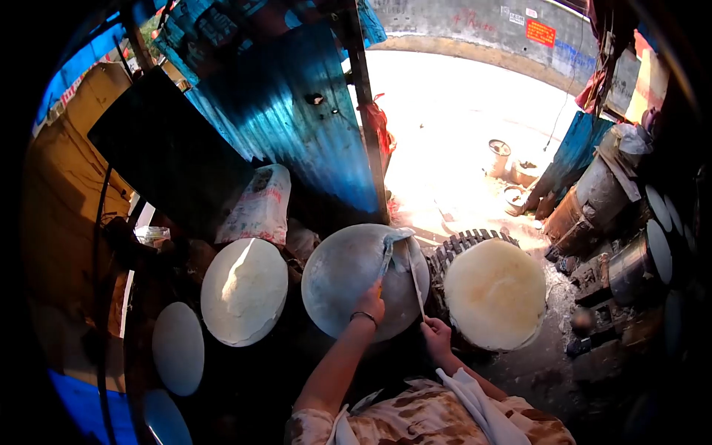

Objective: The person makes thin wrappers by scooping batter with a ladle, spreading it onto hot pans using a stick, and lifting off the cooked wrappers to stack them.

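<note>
A round grey griddle plate [337, 274] sits directly ahead, with both hands over its near half. My left hand [367, 305] is closed around a pale, coated tool [388, 256] with a bit of yellow at its grip; its exact kind is unclear. In my right hand [436, 335], fingers wrapped, is a thin light stick [417, 285] reaching across the plate's right side. The far ends of both come together near the plate's far rim, where something pale and limp hangs. To the right, a pale yellow flatbread [495, 294] covers another round griddle.
Left of the grey plate lies a round, whitish-topped disc [245, 297] with a bright sunlit streak. A smaller pale disc [178, 348] is farther left. Behind stand a white sack [259, 204] and blue corrugated sheeting [297, 111]. Rusty drums [593, 193] line the right.
</note>
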A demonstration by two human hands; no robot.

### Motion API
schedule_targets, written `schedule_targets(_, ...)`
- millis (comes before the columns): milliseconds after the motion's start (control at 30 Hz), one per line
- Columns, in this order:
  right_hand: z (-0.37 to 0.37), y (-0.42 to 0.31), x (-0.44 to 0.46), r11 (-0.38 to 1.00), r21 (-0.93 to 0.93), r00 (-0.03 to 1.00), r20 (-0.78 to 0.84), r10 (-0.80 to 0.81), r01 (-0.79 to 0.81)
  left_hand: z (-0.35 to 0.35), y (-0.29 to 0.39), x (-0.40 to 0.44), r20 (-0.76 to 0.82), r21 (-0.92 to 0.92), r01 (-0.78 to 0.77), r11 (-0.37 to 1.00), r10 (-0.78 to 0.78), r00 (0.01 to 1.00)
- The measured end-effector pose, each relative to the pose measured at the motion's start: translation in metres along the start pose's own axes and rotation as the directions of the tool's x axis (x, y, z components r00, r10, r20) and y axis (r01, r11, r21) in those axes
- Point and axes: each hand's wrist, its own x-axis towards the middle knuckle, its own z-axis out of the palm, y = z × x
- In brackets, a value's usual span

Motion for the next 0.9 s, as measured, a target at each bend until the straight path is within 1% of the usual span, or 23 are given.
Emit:
schedule_targets(67, 0.009, -0.020, 0.001, 0.949, 0.211, 0.972, 0.090, 0.219, -0.234, -0.008, 0.002, 0.003, 0.018, 0.127, 0.065, 0.990, -0.068, 0.998)
schedule_targets(100, 0.013, -0.020, -0.001, 0.948, 0.218, 0.972, 0.087, 0.219, -0.233, -0.011, -0.001, 0.006, 0.020, 0.133, 0.061, 0.989, -0.064, 0.998)
schedule_targets(167, 0.017, -0.017, -0.006, 0.951, 0.241, 0.977, -0.044, 0.207, -0.191, -0.013, -0.009, 0.012, -0.009, 0.150, 0.055, 0.987, -0.054, 0.998)
schedule_targets(200, 0.022, -0.007, -0.006, 0.953, 0.239, 0.978, -0.047, 0.204, -0.187, -0.014, -0.009, 0.014, -0.008, 0.147, 0.051, 0.988, -0.051, 0.999)
schedule_targets(267, 0.042, 0.016, 0.000, 0.979, 0.194, 0.998, -0.020, 0.067, -0.062, -0.018, -0.008, 0.020, -0.016, 0.161, 0.077, 0.984, -0.076, 0.997)
schedule_targets(300, 0.046, -0.011, -0.003, 0.943, 0.266, 0.980, 0.049, 0.194, -0.200, -0.018, -0.008, 0.024, -0.023, 0.157, 0.072, 0.985, -0.070, 0.997)
schedule_targets(333, 0.045, -0.020, -0.004, 0.943, 0.270, 0.981, 0.048, 0.188, -0.194, -0.019, -0.011, 0.027, -0.026, 0.187, 0.095, 0.978, -0.091, 0.995)
schedule_targets(400, 0.042, -0.027, -0.002, 0.931, 0.309, 0.975, -0.043, 0.219, -0.195, -0.021, -0.018, 0.032, -0.032, 0.228, 0.110, 0.968, -0.105, 0.994)
schedule_targets(433, 0.043, -0.025, -0.002, 0.928, 0.314, 0.968, -0.081, 0.239, -0.202, -0.019, -0.022, 0.031, -0.067, 0.182, 0.097, 0.979, -0.086, 0.994)
schedule_targets(467, 0.046, -0.013, 0.002, 0.930, 0.308, 0.970, -0.076, 0.233, -0.199, -0.019, -0.025, 0.031, -0.107, 0.131, 0.086, 0.988, -0.073, 0.992)
schedule_targets(500, 0.051, 0.002, 0.007, 0.959, 0.251, 0.988, -0.044, 0.151, -0.135, -0.022, -0.026, 0.031, -0.114, 0.123, 0.094, 0.988, -0.080, 0.990)
schedule_targets(567, 0.056, 0.025, 0.025, 0.974, 0.213, 0.997, 0.033, 0.072, -0.078, -0.031, -0.028, 0.030, -0.091, 0.106, 0.154, 0.982, -0.144, 0.985)
schedule_targets(600, 0.054, 0.006, 0.021, 0.972, 0.218, 0.996, 0.040, 0.076, -0.083, -0.035, -0.031, 0.028, -0.095, 0.111, 0.160, 0.981, -0.150, 0.984)
schedule_targets(633, 0.050, -0.031, 0.011, 0.944, 0.258, 0.978, 0.041, 0.202, -0.206, -0.038, -0.033, 0.028, -0.106, 0.090, 0.186, 0.978, -0.176, 0.979)
schedule_targets(667, 0.048, -0.054, 0.009, 0.903, 0.289, 0.946, 0.052, 0.319, -0.319, -0.042, -0.033, 0.029, -0.122, 0.061, 0.211, 0.976, -0.202, 0.972)
schedule_targets(700, 0.050, -0.046, 0.014, 0.895, 0.296, 0.939, 0.024, 0.343, -0.335, -0.043, -0.039, 0.031, -0.138, 0.049, 0.215, 0.975, -0.206, 0.969)
schedule_targets(733, 0.057, -0.038, 0.019, 0.900, 0.284, 0.942, 0.038, 0.333, -0.329, -0.041, -0.049, 0.030, -0.173, 0.006, 0.199, 0.980, -0.195, 0.966)
schedule_targets(800, 0.078, -0.021, 0.027, 0.937, 0.257, 0.970, 0.108, 0.217, -0.238, -0.042, -0.058, 0.029, -0.214, -0.039, 0.192, 0.981, -0.196, 0.957)
schedule_targets(833, 0.082, -0.017, 0.038, 0.966, 0.198, 0.981, 0.134, 0.144, -0.168, -0.043, -0.061, 0.026, -0.220, -0.085, 0.195, 0.977, -0.209, 0.953)
schedule_targets(867, 0.078, -0.034, 0.042, 0.961, 0.206, 0.978, 0.135, 0.160, -0.185, -0.044, -0.066, 0.021, -0.218, -0.117, 0.197, 0.973, -0.219, 0.951)
schedule_targets(900, 0.070, -0.062, 0.043, 0.953, 0.182, 0.964, 0.157, 0.216, -0.243, -0.046, -0.069, 0.012, -0.207, -0.086, 0.207, 0.975, -0.221, 0.953)
